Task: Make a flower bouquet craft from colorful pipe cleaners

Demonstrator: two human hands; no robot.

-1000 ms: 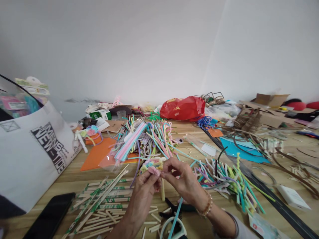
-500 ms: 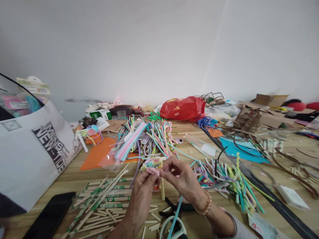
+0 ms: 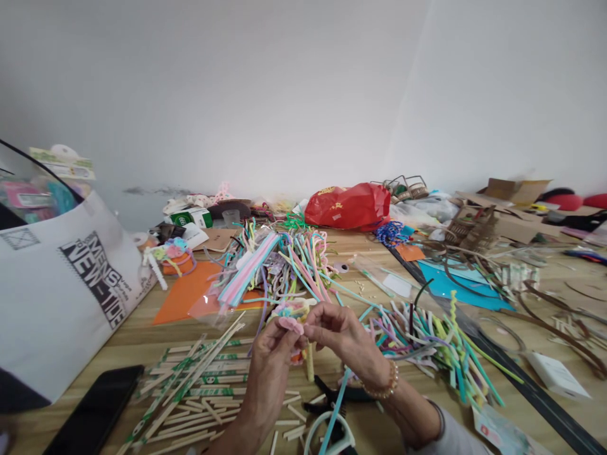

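Observation:
A small pink fuzzy piece, bent from pipe cleaner [image 3: 291, 325], is pinched between the thumb and fingers of my left hand [image 3: 271, 363]. My right hand [image 3: 339, 335] comes in from the right, its thumb and fingertips closed at the piece's right edge. Behind my fingers sits a multicoloured pipe-cleaner item [image 3: 289, 308] in yellow, blue and pink, partly covered by my hands. Under them a pale yellow stick [image 3: 310, 363] points downward. Pliers with black handles [image 3: 348, 393] and white-handled scissors [image 3: 348, 430] lie below my right wrist, with a blue pipe cleaner [image 3: 336, 411] across them.
Wrapped chopsticks [image 3: 208, 363] and cut sticks [image 3: 190, 420] lie left, near a phone [image 3: 95, 411] and a white bag [image 3: 71, 303]. Pipe cleaners are heaped ahead [image 3: 253, 268] and at right [image 3: 427, 341]. A red bag [image 3: 348, 207] stands by the wall.
My right wrist and forearm have shifted slightly, while its fingertips stay at the pink piece. My left hand has hardly moved and keeps its pinch.

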